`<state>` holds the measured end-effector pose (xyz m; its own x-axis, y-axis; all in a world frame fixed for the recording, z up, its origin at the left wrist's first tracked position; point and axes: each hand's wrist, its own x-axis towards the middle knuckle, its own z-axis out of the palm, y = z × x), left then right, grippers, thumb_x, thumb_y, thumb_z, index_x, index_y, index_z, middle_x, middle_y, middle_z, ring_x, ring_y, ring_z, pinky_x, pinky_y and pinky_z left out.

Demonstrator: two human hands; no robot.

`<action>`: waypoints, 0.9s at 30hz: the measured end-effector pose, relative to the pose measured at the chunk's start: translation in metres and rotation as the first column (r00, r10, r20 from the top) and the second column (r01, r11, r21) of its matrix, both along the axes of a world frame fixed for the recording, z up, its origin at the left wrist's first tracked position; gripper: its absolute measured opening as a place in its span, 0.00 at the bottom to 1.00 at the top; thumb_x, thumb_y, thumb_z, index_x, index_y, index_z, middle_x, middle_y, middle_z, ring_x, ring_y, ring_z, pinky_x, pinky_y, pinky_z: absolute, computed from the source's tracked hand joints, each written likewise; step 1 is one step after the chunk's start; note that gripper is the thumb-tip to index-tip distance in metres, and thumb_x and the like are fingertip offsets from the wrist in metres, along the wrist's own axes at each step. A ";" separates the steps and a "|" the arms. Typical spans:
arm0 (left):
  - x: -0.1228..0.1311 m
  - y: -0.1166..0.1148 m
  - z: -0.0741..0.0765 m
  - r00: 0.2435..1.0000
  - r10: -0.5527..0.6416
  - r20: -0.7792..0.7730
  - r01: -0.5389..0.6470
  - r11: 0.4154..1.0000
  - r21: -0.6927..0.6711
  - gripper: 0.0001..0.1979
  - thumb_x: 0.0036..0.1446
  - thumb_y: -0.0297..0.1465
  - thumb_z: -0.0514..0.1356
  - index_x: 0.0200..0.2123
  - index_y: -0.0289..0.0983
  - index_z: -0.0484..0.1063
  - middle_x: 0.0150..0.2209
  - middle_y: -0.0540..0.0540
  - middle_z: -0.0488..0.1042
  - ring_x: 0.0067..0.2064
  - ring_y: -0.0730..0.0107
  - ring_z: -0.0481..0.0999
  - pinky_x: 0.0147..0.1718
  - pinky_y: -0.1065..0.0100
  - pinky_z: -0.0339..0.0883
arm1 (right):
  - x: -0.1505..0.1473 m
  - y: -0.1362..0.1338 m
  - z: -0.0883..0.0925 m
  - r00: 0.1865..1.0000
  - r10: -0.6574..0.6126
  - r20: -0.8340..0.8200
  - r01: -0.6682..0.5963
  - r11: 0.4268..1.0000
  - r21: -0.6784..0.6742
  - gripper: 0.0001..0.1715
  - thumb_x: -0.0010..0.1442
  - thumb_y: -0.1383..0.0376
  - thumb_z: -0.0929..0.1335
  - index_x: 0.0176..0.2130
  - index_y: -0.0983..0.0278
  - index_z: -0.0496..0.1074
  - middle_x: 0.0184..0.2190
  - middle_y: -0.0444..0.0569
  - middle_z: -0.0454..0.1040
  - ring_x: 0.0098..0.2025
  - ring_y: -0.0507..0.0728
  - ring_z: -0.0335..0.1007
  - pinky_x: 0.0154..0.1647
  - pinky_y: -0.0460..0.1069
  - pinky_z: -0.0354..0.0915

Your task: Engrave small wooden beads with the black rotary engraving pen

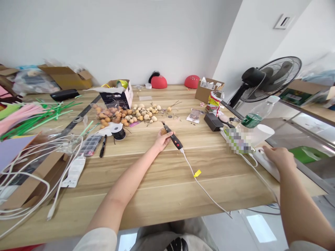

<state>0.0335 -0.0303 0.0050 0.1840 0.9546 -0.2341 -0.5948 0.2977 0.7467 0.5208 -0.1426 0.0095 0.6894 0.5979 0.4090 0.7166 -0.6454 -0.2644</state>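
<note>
Left hand (162, 140) has its fingers curled in narrow around a slim black-and-red plastic rotary engraver (175, 139) on the pale wood table (167, 181). Feels light, easy to hold mid-body, white cord (201, 184) trailing. Right hand (279, 157) sits spread on a white power strip (269, 172).

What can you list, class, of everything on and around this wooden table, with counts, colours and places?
wooden table: one, pale wood grain, centre
rotary engraving pen: one, black and red, centre, white cord trailing
small dried gourds: many, tan and brown, heaped mid-table
red domes: two, back edge
black marker: one, left of centre
black wire spool: one, beside gourds
white cables: bundle, left
pink and green pipe cleaners: bunch, far left
cardboard boxes: several, brown, back
power strip: one, white, right
standing fan: one, black, right
plastic bottle: one, clear, green contents, right
left hand: gripping the pen
right hand: on the power strip
</note>
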 end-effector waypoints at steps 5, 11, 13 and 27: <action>-0.001 0.001 0.000 1.000 -0.004 -0.006 0.004 1.000 -0.009 0.24 0.41 0.17 0.70 0.37 0.38 0.63 0.29 0.53 0.76 0.34 0.71 0.82 0.31 0.74 0.72 | -0.020 -0.001 0.005 0.914 -0.263 -0.309 0.145 0.923 -0.356 0.27 0.53 0.44 0.68 0.34 0.63 0.81 0.45 0.76 0.76 0.53 0.82 0.71 0.44 0.73 0.64; -0.001 0.000 -0.001 1.000 -0.003 -0.012 0.003 1.000 -0.016 0.25 0.41 0.17 0.71 0.37 0.38 0.63 0.29 0.53 0.76 0.34 0.71 0.82 0.31 0.75 0.73 | -0.025 -0.006 0.010 0.900 -0.239 -0.364 0.097 0.925 -0.368 0.27 0.55 0.45 0.67 0.41 0.62 0.81 0.50 0.75 0.75 0.58 0.81 0.68 0.48 0.69 0.64; -0.001 0.000 -0.001 1.000 -0.003 -0.013 0.003 1.000 -0.009 0.24 0.42 0.17 0.70 0.37 0.38 0.63 0.29 0.53 0.77 0.34 0.71 0.82 0.30 0.75 0.73 | -0.023 -0.005 0.011 0.896 -0.226 -0.382 0.090 0.935 -0.342 0.21 0.54 0.47 0.69 0.33 0.60 0.81 0.49 0.74 0.75 0.57 0.80 0.68 0.46 0.70 0.62; 0.000 0.004 -0.006 1.000 -0.021 -0.008 0.021 0.999 0.030 0.25 0.39 0.18 0.72 0.37 0.37 0.63 0.31 0.52 0.78 0.34 0.71 0.82 0.35 0.72 0.75 | -0.028 -0.019 0.001 0.935 -0.260 -0.241 0.342 0.839 0.423 0.15 0.45 0.71 0.69 0.15 0.56 0.64 0.17 0.55 0.66 0.27 0.63 0.65 0.32 0.62 0.58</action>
